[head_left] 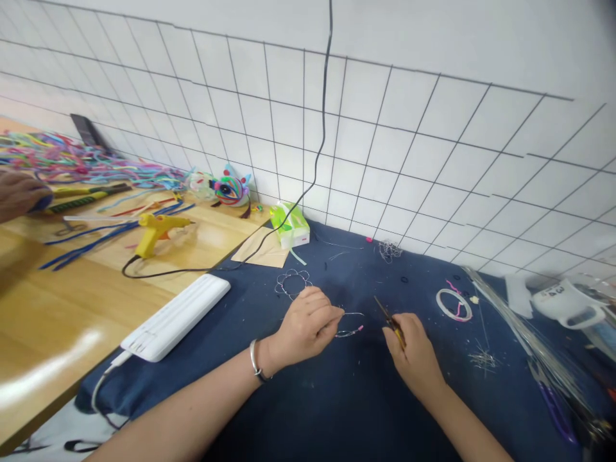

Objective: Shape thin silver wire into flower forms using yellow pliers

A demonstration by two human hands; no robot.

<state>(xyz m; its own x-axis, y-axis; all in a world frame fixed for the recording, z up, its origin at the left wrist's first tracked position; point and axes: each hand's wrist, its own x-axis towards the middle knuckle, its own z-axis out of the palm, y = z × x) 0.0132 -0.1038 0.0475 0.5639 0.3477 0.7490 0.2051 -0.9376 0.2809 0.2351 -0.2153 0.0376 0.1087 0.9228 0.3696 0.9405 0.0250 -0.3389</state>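
Note:
My left hand (310, 324), with a silver bracelet at its wrist, pinches a thin wire (355, 314) whose free end points right. Just below the fingers is a curved piece of wire with a pink end (360, 328); I cannot tell if it is part of the held wire. My right hand (414, 350) is closed around slim pliers (393, 324) with yellow-orange handles, their dark pointed jaws aimed up and left. The jaws are apart from the wire. Behind my left hand, a flower-shaped wire ring (292, 282) lies on the dark blue cloth (308, 398).
A white power strip (178, 317) and yellow glue gun (161, 232) are left. Another person's hand (22, 194) is near yellow-black pliers (86, 196). A tissue pack (290, 224) stands behind. To the right are a tape ring (453, 305), wire scraps (482, 359), purple-handled scissors (556, 410) and a mug (565, 301).

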